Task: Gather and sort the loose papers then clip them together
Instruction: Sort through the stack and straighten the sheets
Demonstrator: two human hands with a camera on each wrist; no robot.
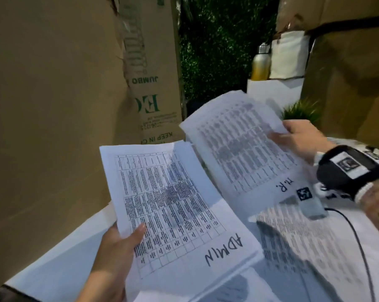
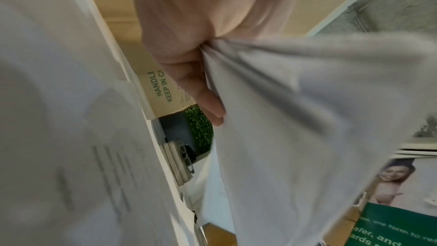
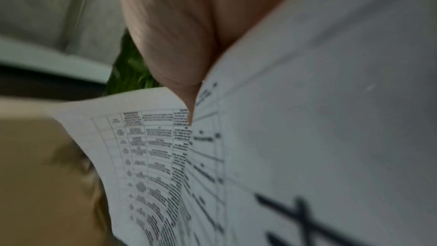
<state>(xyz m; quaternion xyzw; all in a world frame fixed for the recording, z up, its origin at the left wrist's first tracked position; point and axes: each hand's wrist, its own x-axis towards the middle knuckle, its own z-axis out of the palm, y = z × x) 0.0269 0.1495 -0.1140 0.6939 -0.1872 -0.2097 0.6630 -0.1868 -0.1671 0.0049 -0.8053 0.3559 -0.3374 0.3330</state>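
Note:
My left hand grips a stack of printed table sheets marked ADMIN by its left edge, thumb on top, above the table. The left wrist view shows that thumb pressed on the bunched paper. My right hand pinches a second set of sheets marked H.R. at its far right edge, raised and tilted. In the right wrist view its thumb lies on the printed sheet. More printed pages lie flat on the white table.
Tall cardboard boxes stand to the left and at the far right. A metal bottle and a white bag sit on a white block behind. A small green plant is near my right hand. A black cable crosses the pages.

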